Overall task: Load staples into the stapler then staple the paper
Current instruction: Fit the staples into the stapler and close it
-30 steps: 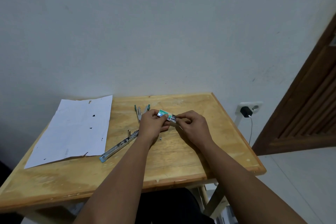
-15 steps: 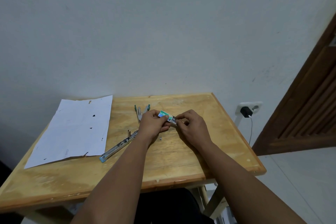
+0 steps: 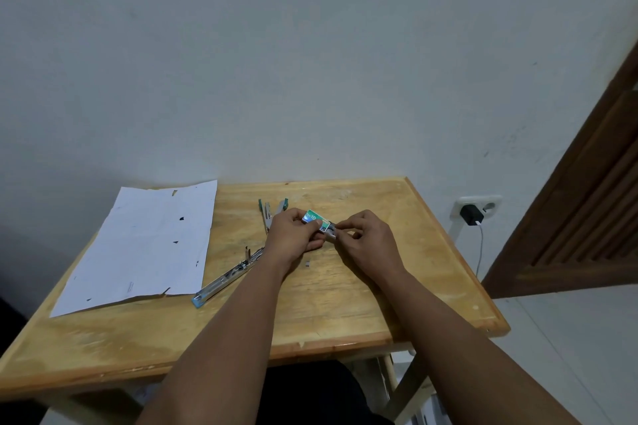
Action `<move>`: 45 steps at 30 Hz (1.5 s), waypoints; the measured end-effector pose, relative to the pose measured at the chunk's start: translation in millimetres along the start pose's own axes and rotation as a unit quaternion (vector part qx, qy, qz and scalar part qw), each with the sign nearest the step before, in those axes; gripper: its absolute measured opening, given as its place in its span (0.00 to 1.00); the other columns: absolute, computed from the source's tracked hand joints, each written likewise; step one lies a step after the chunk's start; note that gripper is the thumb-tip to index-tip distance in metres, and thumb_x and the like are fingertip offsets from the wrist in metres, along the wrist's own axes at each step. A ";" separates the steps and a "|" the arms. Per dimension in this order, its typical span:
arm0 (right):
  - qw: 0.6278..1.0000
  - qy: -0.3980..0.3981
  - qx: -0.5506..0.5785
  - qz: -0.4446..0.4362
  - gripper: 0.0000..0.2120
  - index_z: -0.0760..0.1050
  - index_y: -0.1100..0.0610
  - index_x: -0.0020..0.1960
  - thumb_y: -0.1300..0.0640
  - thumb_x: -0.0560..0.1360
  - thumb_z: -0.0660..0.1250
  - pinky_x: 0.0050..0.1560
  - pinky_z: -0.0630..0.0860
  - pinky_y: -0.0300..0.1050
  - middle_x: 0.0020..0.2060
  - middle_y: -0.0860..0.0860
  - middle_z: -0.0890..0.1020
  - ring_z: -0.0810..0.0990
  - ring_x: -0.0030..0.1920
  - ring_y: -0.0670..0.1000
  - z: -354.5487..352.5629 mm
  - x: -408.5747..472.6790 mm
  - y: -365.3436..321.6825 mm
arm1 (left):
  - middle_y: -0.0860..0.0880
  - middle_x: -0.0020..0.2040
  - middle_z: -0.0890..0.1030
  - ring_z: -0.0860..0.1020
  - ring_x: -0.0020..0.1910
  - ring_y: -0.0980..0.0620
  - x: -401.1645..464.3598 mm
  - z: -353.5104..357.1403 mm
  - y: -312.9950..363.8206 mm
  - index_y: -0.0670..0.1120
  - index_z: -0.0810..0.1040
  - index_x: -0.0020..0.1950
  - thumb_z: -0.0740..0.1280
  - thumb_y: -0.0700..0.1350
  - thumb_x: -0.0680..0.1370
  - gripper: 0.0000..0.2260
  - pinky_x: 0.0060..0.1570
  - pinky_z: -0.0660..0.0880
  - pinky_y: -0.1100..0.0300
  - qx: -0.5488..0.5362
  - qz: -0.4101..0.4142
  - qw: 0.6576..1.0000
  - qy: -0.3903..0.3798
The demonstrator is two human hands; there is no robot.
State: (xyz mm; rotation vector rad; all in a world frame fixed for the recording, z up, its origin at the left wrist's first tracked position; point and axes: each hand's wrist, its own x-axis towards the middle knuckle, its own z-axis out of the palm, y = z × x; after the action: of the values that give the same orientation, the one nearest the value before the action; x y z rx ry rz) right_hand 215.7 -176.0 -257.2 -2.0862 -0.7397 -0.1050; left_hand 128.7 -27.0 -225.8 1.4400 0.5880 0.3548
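Observation:
My left hand [image 3: 293, 235] grips a small green staple box [image 3: 312, 218] above the middle of the wooden table [image 3: 328, 304]. My right hand [image 3: 366, 241] pinches the grey inner tray [image 3: 330, 229] sticking out of the box's right end. The stapler lies opened out on the table: its long metal staple rail [image 3: 226, 278] with a teal tip runs from under my left wrist toward the paper, and its green-tipped arms [image 3: 271, 210] show behind my left hand. A white sheet of paper [image 3: 145, 245] lies flat on the table's left side.
A small loose metal piece [image 3: 307, 264] lies on the wood between my wrists. The table stands against a pale wall. A wall socket with a black charger [image 3: 471, 214] and cable is to the right, beside a brown wooden door [image 3: 587, 203].
The grey inner tray has slid slightly further out of the box's right end under my right fingers. My left hand has hardly moved.

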 end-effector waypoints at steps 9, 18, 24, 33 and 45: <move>0.998 -0.022 0.038 0.038 0.05 0.85 0.50 0.51 0.51 0.78 0.72 0.48 0.80 0.46 0.51 0.44 0.81 0.80 0.49 0.45 -0.8 2.5 1.7 | 0.39 0.49 0.86 0.88 0.44 0.47 1.2 -0.8 1.4 0.38 0.78 0.58 0.70 0.37 0.81 0.07 0.41 0.85 0.59 0.006 -0.012 1.000 -0.004; 0.995 0.006 0.099 0.032 0.04 0.86 0.53 0.51 0.55 0.79 0.73 0.45 0.79 0.37 0.49 0.45 0.83 0.82 0.49 0.44 -3.5 2.0 2.0 | 0.41 0.45 0.87 0.88 0.40 0.50 1.6 0.9 3.0 0.40 0.78 0.56 0.71 0.39 0.80 0.07 0.41 0.85 0.58 0.000 -0.020 1.000 0.007; 0.974 0.050 0.209 0.075 0.05 0.86 0.52 0.51 0.57 0.80 0.72 0.45 0.83 0.43 0.44 0.46 0.87 0.85 0.46 0.46 -8.7 -0.3 -0.3 | 0.40 0.44 0.87 0.88 0.41 0.49 2.7 1.3 1.4 0.40 0.78 0.57 0.72 0.39 0.80 0.08 0.43 0.86 0.55 -0.013 -0.020 1.000 0.009; 0.990 0.102 -0.003 0.095 0.08 0.85 0.50 0.56 0.51 0.79 0.71 0.58 0.76 0.48 0.46 0.42 0.86 0.82 0.47 0.42 -4.2 -3.8 -3.0 | 0.41 0.46 0.86 0.88 0.43 0.48 2.2 1.8 -1.4 0.45 0.76 0.56 0.72 0.39 0.80 0.08 0.43 0.86 0.52 -0.049 0.009 0.997 0.058; 0.938 0.225 0.211 0.159 0.11 0.82 0.48 0.61 0.58 0.83 0.64 0.45 0.82 0.40 0.50 0.45 0.83 0.82 0.45 0.44 -14.0 -9.5 -12.1 | 0.39 0.47 0.86 0.87 0.43 0.46 2.8 0.3 -3.0 0.45 0.74 0.59 0.73 0.39 0.79 0.11 0.42 0.86 0.50 -0.081 0.019 0.994 0.071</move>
State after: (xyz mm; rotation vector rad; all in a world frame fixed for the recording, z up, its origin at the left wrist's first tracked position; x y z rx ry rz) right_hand 204.2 -186.2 -243.2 -1.6527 -0.1234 -0.2156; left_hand 130.7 -26.0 -229.2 1.2781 0.6332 0.5266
